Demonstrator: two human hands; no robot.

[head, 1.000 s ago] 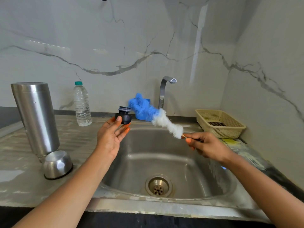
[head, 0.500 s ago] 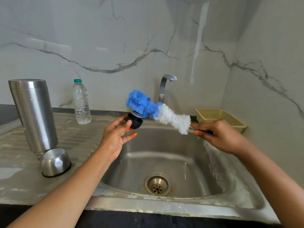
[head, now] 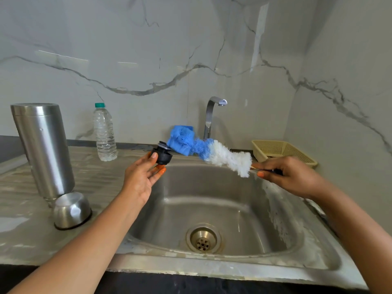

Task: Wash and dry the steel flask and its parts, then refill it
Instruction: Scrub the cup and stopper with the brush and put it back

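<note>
Sink: the steel basin's front rim (head: 212, 270) is nearest me, and the drain (head: 203, 240) sits in the basin floor between my forearms.
Cup lid: the steel cup (head: 72, 210) lies mouth down on the wet draining board (head: 95, 183) to my left, just in front of the flask's foot.
My left hand (head: 140, 179): palm up over the basin's left edge, with the thumb and fingertips pinching the black stopper (head: 162, 154), which is tilted. The other fingers are loosely spread.
My right hand (head: 290, 177): curled round the thin handle of the bottle brush (head: 212, 150) and held over the basin's right side.
Brush: white bristles near my hand, blue at the far tip. The tip is just beside the stopper, and I cannot tell if they touch.
Flask: the steel flask (head: 43, 149) stands neck down on the draining board, far left.
Further back: a capped water bottle (head: 105, 134) stands by the wall, the tap (head: 211, 115) rises behind the brush, and a beige basket (head: 282, 150) sits in the right corner.
</note>
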